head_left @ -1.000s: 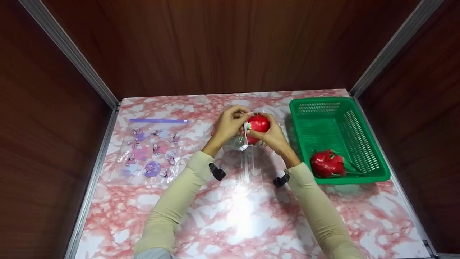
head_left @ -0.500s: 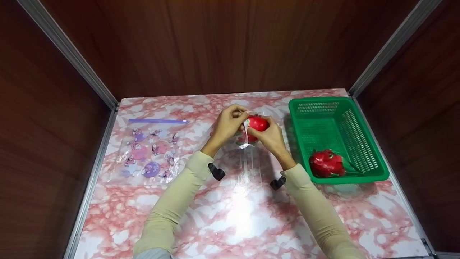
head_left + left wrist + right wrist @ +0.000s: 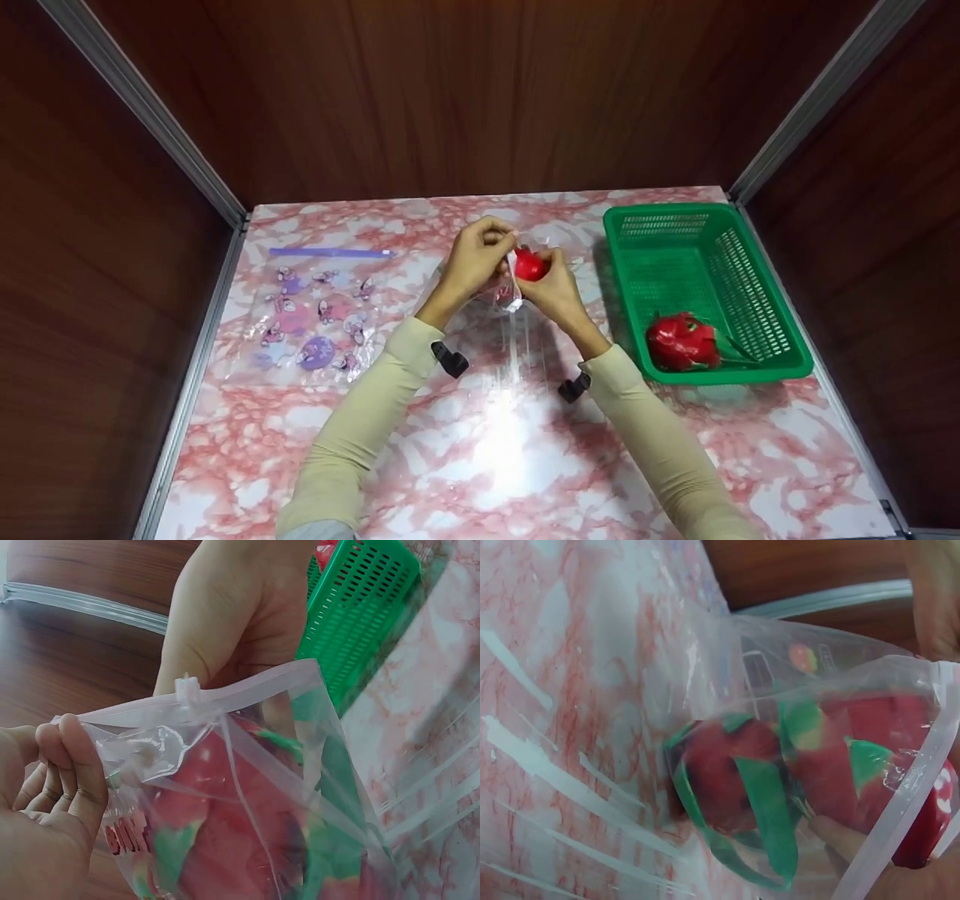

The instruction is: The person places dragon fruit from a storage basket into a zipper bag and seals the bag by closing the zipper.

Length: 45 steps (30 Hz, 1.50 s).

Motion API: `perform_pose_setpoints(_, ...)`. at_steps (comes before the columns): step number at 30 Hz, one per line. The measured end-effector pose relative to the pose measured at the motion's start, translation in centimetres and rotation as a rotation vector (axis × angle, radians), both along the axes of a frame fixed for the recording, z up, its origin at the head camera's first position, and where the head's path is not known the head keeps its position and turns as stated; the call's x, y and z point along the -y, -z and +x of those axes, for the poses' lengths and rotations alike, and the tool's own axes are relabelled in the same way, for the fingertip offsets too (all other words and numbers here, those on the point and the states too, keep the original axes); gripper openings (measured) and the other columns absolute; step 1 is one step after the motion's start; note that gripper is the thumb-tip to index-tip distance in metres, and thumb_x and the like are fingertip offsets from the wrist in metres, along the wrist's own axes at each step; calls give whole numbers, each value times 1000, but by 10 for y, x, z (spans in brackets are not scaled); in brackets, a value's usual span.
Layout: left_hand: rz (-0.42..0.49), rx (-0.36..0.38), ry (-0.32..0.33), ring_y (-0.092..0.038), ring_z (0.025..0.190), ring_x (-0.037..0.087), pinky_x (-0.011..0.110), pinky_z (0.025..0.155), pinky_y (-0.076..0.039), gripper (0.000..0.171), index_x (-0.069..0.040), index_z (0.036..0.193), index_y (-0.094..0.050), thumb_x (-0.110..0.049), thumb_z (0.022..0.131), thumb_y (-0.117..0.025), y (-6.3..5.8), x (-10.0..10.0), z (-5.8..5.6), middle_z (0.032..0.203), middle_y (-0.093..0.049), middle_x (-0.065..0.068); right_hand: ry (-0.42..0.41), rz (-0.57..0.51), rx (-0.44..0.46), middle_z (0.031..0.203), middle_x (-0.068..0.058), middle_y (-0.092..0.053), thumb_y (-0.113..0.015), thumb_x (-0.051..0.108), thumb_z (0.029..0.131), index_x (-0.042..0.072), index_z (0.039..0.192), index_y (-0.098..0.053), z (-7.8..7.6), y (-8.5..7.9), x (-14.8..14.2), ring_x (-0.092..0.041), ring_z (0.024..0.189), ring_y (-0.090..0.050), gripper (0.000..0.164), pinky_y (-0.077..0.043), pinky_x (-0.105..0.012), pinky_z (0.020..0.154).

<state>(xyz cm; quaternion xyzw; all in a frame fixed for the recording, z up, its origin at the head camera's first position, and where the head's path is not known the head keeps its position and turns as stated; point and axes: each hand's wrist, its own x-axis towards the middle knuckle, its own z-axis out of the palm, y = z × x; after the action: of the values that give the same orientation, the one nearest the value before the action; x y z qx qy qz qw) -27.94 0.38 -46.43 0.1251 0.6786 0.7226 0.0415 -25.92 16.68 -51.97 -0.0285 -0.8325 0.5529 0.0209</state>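
Observation:
My left hand (image 3: 472,259) pinches the rim of a clear slider zip bag (image 3: 277,690) at one end, thumb against fingers. My right hand (image 3: 555,289) grips a red dragon fruit (image 3: 529,265) at the bag's mouth. In the right wrist view, that hand's fingers show through the plastic, inside the bag. Another dragon fruit (image 3: 727,780), red with green leaf tips, lies deeper in the bag. The white slider (image 3: 187,692) sits partway along the rim in the left wrist view. How far the held fruit is inside is partly hidden by plastic and fingers.
A green perforated basket (image 3: 799,367) stands on the right with one dragon fruit (image 3: 682,341) in its near left corner. To the left lies a flat printed bag (image 3: 315,319) with a purple zip strip. Dark wood-look panels (image 3: 480,97) enclose the marbled table (image 3: 420,465).
My right hand has moved left and slightly down with the dragon fruit, pushing it further into the zip bag. The left hand keeps its pinch on the rim, barely moving.

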Motion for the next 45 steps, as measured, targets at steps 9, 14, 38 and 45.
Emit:
perform_pose_setpoints(9, -130, -70, -4, -52, 50, 4, 17, 47, -44, 15, 6, 109, -71, -8, 103, -69, -1, 0, 2, 72, -65, -5, -182, 70, -105, 124, -25, -67, -88, 16, 85, -3, 131, -48, 5, 5, 5, -32, 111, -66, 64, -54, -39, 96)
perform_pose_setpoints(14, -97, -79, -15, -52, 51, 5, 18, 49, -46, 14, 7, 108, -70, -5, 103, -69, 0, 2, 1, 73, -64, -2, -306, -62, -84, 127, -21, -64, -77, 3, 92, -4, 138, -47, 7, 6, 4, -26, 113, -60, 56, -49, -34, 99)
perform_pose_setpoints(38, 27, -24, -55, -51, 50, 5, 17, 46, -44, 15, 10, 106, -68, -5, 104, -66, -1, 20, -4, 70, -62, -4, -375, 182, -142, 141, -22, -65, -73, 17, 102, -1, 151, -56, 9, -9, -3, -38, 100, -73, 55, -62, -39, 87)
perform_pose_setpoints(45, 31, -4, -97, -50, 49, 4, 18, 45, -41, 9, -1, 99, -69, -8, 104, -67, -2, 24, -5, 67, -60, -5, -342, 131, -130, 120, -23, -77, -59, 10, 108, -3, 136, -68, 6, -25, -21, -35, 85, -76, 33, -61, -27, 64)
